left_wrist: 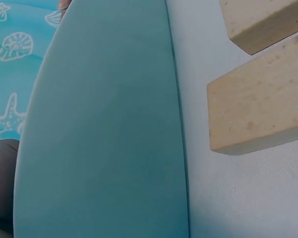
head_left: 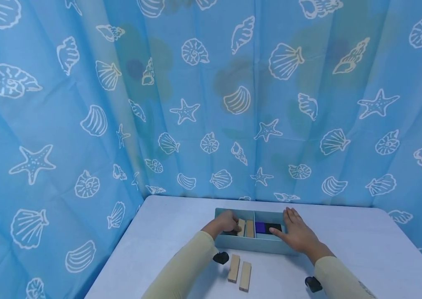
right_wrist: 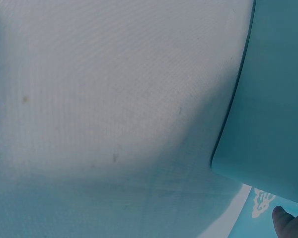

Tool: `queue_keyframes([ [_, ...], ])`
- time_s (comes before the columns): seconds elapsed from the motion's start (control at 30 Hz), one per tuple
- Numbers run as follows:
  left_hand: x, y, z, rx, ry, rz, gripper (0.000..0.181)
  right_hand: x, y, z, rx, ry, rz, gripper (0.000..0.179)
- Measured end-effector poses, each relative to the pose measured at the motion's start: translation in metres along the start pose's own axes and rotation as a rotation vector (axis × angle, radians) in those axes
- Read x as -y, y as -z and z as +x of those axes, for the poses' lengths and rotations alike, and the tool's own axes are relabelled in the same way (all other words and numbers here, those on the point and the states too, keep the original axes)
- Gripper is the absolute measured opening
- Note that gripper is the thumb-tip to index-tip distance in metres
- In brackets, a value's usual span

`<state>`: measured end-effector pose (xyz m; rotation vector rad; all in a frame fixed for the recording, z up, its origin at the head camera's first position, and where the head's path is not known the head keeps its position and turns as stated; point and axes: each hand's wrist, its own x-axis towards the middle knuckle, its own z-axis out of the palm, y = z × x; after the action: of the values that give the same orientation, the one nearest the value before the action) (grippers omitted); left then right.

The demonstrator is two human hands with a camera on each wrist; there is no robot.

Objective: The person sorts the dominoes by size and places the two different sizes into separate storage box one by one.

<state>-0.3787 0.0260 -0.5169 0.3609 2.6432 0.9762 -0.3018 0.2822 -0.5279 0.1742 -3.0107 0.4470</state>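
Note:
A pale teal two-compartment box [head_left: 248, 244] sits on the table. My left hand [head_left: 227, 221] reaches into its left compartment with bent fingers, gripping a wooden block [head_left: 241, 226] that leans slightly. Beside that block stands another wooden block [head_left: 250, 229], close to the divider. My right hand [head_left: 298, 232] rests over the box's right end, fingers extended along the rim and thumb stretched inward. Under the thumb tip lies a black block [head_left: 269, 228], next to a purple block [head_left: 260, 227] in the right compartment. In the left wrist view the box's front wall [left_wrist: 104, 119] hides most of the left hand.
Two wooden blocks [head_left: 234, 268] [head_left: 245, 276] lie side by side on the white table [head_left: 151, 257] in front of the box. A blue curtain [head_left: 203, 116] with white shell prints hangs behind and to the sides. Dark wrist cameras [head_left: 221, 258] hang below both wrists.

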Motion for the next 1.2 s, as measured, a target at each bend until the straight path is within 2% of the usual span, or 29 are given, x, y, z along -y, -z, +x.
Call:
queue_keyframes([
  [0.1, 0.000, -0.002, -0.001, -0.001, 0.006, 0.010, 0.025, 0.000, -0.001, 0.000, 0.010, -0.007, 0.003, 0.114],
  [0.2, 0.001, -0.004, -0.002, 0.005, -0.001, 0.034, 0.012, -0.001, -0.003, -0.001, 0.020, -0.009, 0.007, 0.115],
  [0.33, 0.000, -0.006, -0.003, 0.005, -0.021, 0.049, 0.029, -0.001, -0.006, -0.001, 0.016, 0.001, 0.006, 0.107],
  [0.4, -0.002, -0.006, -0.004, -0.006, -0.025, 0.046, 0.031, -0.001, -0.006, -0.002, 0.010, 0.005, 0.002, 0.105],
  [0.67, -0.007, -0.009, -0.004, -0.038, -0.033, 0.125, 0.014, -0.001, -0.004, -0.001, 0.024, -0.009, 0.002, 0.116],
  [0.87, -0.011, -0.011, -0.005, -0.046, -0.026, 0.170, 0.013, -0.001, -0.004, -0.001, 0.039, -0.023, 0.012, 0.109],
  [1.03, -0.013, -0.013, -0.005, -0.077, -0.026, 0.163, 0.014, 0.000, -0.002, 0.000, 0.034, -0.022, 0.006, 0.109],
  [1.2, -0.016, -0.012, -0.004, -0.082, -0.024, 0.148, 0.014, 0.001, 0.002, 0.001, 0.023, -0.009, 0.000, 0.110],
])
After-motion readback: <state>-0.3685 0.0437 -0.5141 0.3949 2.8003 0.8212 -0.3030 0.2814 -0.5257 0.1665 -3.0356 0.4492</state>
